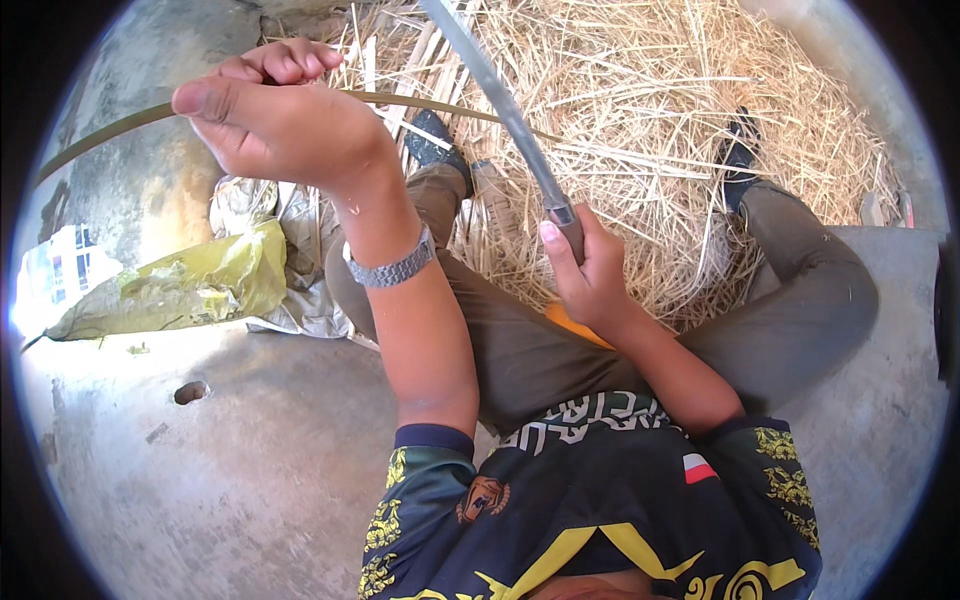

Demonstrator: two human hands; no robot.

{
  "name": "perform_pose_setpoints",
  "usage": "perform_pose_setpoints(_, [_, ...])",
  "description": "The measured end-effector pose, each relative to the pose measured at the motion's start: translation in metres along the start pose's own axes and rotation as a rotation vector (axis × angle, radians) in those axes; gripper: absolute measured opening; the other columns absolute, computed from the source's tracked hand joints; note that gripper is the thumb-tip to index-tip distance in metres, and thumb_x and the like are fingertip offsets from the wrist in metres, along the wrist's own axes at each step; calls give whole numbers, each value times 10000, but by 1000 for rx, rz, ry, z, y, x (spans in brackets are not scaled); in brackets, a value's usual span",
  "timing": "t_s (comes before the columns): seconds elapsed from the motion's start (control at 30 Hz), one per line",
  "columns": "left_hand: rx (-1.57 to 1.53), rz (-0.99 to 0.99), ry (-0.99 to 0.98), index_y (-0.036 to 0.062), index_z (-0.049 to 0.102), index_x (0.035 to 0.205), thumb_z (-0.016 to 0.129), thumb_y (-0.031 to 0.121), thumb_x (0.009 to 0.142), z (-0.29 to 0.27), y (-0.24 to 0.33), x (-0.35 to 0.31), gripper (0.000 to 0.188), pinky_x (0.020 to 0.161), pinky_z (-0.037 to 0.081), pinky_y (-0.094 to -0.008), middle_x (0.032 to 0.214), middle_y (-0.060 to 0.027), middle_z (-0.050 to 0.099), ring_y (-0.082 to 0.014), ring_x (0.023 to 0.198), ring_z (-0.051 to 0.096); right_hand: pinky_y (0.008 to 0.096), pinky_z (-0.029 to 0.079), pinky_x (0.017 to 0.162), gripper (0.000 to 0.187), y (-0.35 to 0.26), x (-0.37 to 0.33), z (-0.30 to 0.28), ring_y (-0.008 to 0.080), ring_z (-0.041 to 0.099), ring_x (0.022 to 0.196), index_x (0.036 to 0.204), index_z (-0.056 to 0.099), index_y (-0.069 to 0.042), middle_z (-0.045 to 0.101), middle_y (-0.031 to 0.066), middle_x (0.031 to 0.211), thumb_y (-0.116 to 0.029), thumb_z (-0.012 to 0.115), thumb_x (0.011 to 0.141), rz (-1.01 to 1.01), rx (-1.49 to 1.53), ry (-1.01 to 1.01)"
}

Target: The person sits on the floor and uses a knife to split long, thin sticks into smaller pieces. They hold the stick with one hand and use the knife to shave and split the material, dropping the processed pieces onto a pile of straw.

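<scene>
My left hand (285, 125), with a grey metal watch (392, 268) on its wrist, is raised at the upper left. Its fingers are curled round a long, thin, greenish-brown strip (110, 129), which looks like split bamboo. The strip bends out past the left edge and, on the other side, reaches over the straw-coloured shavings. Lower and to the right, my right hand (592, 270) grips the dark handle of a long knife (505, 105). Its grey blade points up and away, crossing in front of the strip's far part; whether they touch I cannot tell.
Pale shavings and thin strips (640, 170) cover the floor between my spread legs. At the left, a yellow-green plastic sack (190, 285) lies on the concrete ledge (230, 430), near a small hole (191, 392). An orange thing (575, 324) shows beneath my right hand.
</scene>
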State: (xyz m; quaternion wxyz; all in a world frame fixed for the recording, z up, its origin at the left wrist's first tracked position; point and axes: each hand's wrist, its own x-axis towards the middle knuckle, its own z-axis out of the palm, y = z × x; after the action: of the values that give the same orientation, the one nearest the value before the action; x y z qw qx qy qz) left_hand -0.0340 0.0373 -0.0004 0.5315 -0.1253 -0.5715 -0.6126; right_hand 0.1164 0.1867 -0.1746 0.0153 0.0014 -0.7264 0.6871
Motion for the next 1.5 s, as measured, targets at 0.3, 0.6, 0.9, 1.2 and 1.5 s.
perform_pose_setpoints(0.3, [-38,-34,64,129,283,694,336,598,1064,-2,-1,-3,600,401,197,-219,546,11,266,-84,448,263,351,409,509,326,-31,9,-20,149,495,508,875,567,-7,534,75,576,-300,637,998,21,-195,-37])
perform_pose_setpoints(0.6, [-129,-111,-1,137,235,734,305,634,1047,-7,-2,5,591,424,174,-259,567,-9,230,-126,444,221,336,397,504,328,-4,8,-9,96,470,518,867,579,-15,503,31,559,-311,639,995,118,-125,-30])
perform_pose_setpoints(0.9, [-260,-210,-100,173,244,751,298,749,993,-23,-13,19,627,430,124,-288,528,13,183,-137,448,156,310,390,508,341,-22,8,-12,80,451,521,894,595,-16,506,6,573,-339,639,997,87,-101,-28])
perform_pose_setpoints(1.2, [-283,-306,-139,193,268,737,264,845,925,-39,-20,28,678,462,127,-283,507,20,171,-136,473,121,307,391,504,319,-20,13,-17,81,465,513,895,607,-22,503,14,563,-322,635,999,155,-200,7])
perform_pose_setpoints(1.5, [-274,-315,-122,190,251,696,271,827,931,-24,-15,20,679,434,135,-288,497,28,168,-127,460,112,284,374,517,326,-11,6,-12,54,442,547,966,633,-25,505,-22,593,-349,630,1003,236,-11,-110])
